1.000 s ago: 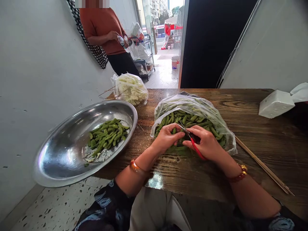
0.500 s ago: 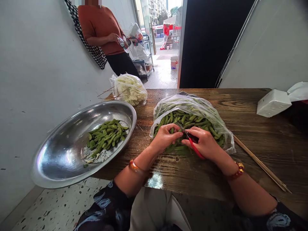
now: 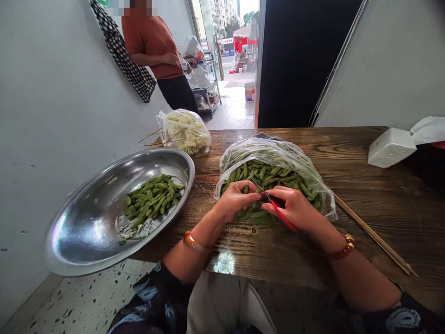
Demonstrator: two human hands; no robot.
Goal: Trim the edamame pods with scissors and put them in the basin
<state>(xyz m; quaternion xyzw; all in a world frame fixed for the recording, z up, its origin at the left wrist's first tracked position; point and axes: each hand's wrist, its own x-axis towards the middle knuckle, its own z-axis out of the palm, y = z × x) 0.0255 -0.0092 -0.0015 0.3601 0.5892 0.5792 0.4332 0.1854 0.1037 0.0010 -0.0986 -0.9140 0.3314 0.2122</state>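
My right hand (image 3: 294,206) is closed around the red handles of a pair of scissors (image 3: 283,217), whose metal blades reach left toward my other hand. My left hand (image 3: 238,198) pinches a green edamame pod (image 3: 245,189), partly hidden by the fingers, close to the blade tips. Both hands are over the front opening of a clear plastic bag (image 3: 278,147) filled with edamame pods (image 3: 274,174). On the left, a wide metal basin (image 3: 92,211) holds a smaller pile of edamame pods (image 3: 153,198) with small scraps beside them.
A bag of cauliflower (image 3: 186,132) with skewers poking out lies at the table's far left. Thin wooden sticks (image 3: 377,236) lie on the wooden table (image 3: 347,162) at right, below a white tissue pack (image 3: 392,147). A person in an orange top (image 3: 158,46) stands beyond, near a cart (image 3: 210,88).
The scissor blades and my hands stay close together with only a slight shift. The person behind has turned and moved a hand nearer the body. The whole view has shifted slightly.
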